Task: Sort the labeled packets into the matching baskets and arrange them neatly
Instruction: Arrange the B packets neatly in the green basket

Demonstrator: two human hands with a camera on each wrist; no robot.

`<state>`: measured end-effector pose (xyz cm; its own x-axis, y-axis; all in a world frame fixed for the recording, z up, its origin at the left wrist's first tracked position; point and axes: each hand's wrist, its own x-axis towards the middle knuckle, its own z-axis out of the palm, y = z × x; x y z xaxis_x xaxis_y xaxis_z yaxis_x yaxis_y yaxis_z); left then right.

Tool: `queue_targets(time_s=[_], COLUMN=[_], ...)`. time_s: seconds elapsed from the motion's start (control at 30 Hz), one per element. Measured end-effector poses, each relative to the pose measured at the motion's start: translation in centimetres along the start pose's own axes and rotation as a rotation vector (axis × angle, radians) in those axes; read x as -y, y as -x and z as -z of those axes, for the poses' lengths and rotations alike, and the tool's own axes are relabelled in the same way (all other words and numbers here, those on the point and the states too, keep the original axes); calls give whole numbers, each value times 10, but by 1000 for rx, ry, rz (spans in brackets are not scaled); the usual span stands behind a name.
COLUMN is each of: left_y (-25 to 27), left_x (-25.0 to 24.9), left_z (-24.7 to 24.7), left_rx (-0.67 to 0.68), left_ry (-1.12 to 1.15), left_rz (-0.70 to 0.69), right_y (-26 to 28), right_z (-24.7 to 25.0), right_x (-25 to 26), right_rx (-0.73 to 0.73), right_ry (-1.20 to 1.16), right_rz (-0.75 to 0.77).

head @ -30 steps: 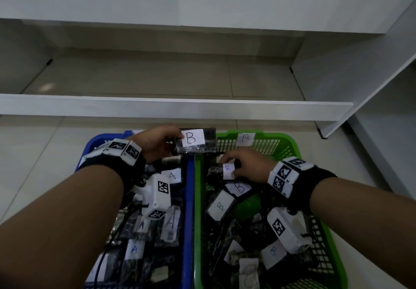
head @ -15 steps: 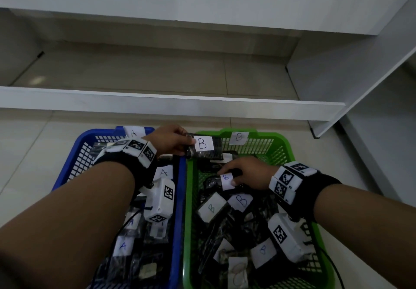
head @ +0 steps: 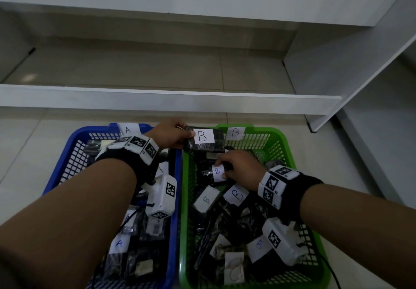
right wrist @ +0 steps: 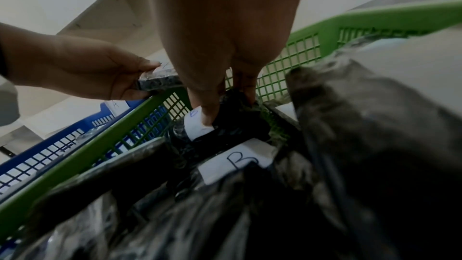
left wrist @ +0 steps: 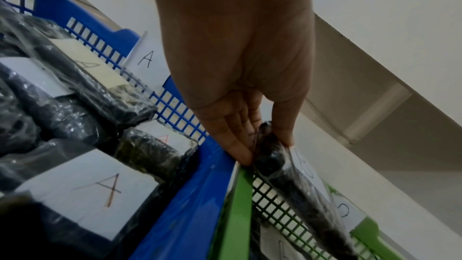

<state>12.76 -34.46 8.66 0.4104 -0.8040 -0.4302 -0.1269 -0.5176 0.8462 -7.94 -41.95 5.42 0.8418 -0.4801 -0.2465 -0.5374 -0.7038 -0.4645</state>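
**Two hands in the B basket, one packet still to be set down**

Two packets are in hand at once. The left hand [head: 173, 136] pinches the end of a dark, plastic-wrapped packet [head: 206, 139] between thumb and fingers; its white label reads B. That packet juts out from the fingertips over the far corner of the green basket [head: 284, 144], just past the rim it shares with the blue basket [head: 74, 153], and appears not yet to rest on anything. The right hand [head: 238, 167], lower and nearer the person than the left, is down among the green basket's contents, thumb and fingers closed on a small B packet [head: 217, 172] lying in the pile.

The step looks like delivery of a B packet to its matching basket, with the right hand shifting a neighbour to make room. The next move probably calls for lowering the held packet into the gap beyond the right hand's knuckles, label up, then releasing it.

The packets are glossy clear film over dark contents, each with a hand-lettered paper tag. Under the left wrist, the blue basket's packets show A.
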Motion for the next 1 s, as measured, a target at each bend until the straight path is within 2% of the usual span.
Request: queue_targets(time_s=[0.23,0.4,0.53,0.63,0.7,0.83,0.93,1.0], left_y=[-1,0,3,6,7,4,1,-3], left_x=[1,1,-4,-8,-10,-9,-10,-7], left_z=[0,0,-1,-7,-16,-32,-38,-43], left_rx=[-3,2,-4,50,97,116,64,46], left_ry=[17,32,76,84,21,-311,-626,-726], left_rz=[22,25,4,-24,-25,-94,-170,-190], right_y=[-2,8,7,-2,-1,9,14,17], right_z=[-15,-20,10,43,56,47,41,46], right_x=[3,0,-4,-23,-38,-52,-59,-61], right_rx=[-43,-176,-164,-232,-144,240,350,381], right_ry=[0,-174,-259,-72,152,447,588,716], right_rz=[14,-202,-242,-250,-280,-258,-241,-233])
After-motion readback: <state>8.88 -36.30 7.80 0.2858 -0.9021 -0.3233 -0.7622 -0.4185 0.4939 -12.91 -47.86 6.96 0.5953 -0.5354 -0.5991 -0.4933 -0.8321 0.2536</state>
